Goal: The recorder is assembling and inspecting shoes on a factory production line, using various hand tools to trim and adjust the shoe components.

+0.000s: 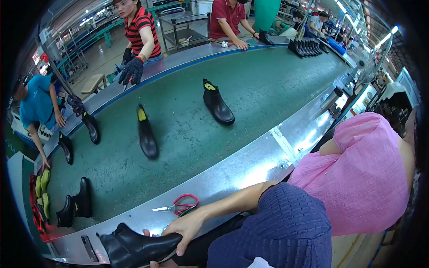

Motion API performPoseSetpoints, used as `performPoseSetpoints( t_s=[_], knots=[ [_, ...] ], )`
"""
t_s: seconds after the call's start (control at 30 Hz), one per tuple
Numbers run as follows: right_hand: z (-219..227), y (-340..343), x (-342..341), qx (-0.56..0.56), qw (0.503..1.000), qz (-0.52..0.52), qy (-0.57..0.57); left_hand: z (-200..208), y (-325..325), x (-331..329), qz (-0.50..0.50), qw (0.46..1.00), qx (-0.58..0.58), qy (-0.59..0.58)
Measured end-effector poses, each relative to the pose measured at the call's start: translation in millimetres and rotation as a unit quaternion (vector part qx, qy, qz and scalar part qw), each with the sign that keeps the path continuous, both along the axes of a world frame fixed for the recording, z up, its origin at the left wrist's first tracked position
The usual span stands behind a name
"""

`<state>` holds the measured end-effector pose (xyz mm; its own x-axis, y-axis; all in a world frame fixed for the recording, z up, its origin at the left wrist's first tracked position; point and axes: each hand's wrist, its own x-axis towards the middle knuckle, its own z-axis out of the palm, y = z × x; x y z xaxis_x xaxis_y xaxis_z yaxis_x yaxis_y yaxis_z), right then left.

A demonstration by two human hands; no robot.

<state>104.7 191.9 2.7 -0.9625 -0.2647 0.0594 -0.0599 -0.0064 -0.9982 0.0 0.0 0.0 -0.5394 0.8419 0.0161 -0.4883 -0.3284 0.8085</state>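
Head view: glossy black ankle boot (134, 246) at seven o'clock, toe pinched by right hand (191, 227).
Left hand (163, 264): grip, I cannot tell; careless wrist might knock red-handled scissors (173, 207), at right hand's eleven o'clock.

Across the green conveyor belt (187, 147) from you, note the dark-framed metal cart (185, 19); the low stool with a pale, flat top (92, 84) stands left of it. On your right, a silver, black-topped cylinder (331, 99) sits beside the belt.
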Motion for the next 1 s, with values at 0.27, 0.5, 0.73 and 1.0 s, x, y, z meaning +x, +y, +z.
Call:
performPoseSetpoints(
  t_s=[0.27,0.5,0.73,1.0],
  knots=[
    [13.5,16.4,26.8,0.13,0.975,-0.181,-0.006,0.9,37.2,28.7,0.127,0.987,-0.088,-0.038],
    [-1.4,14.6,26.7,0.027,0.986,-0.163,-0.013,-8.5,31.9,26.6,0.153,0.986,-0.074,-0.002],
    [-13.6,8.7,11.7,-0.459,0.815,0.121,-0.332,-4.5,25.0,2.3,0.06,0.981,0.04,0.181],
    [-6.9,2.4,-5.3,-0.467,0.864,0.001,-0.186,16.4,4.7,-4.3,0.226,0.952,-0.097,0.182]
  ],
)
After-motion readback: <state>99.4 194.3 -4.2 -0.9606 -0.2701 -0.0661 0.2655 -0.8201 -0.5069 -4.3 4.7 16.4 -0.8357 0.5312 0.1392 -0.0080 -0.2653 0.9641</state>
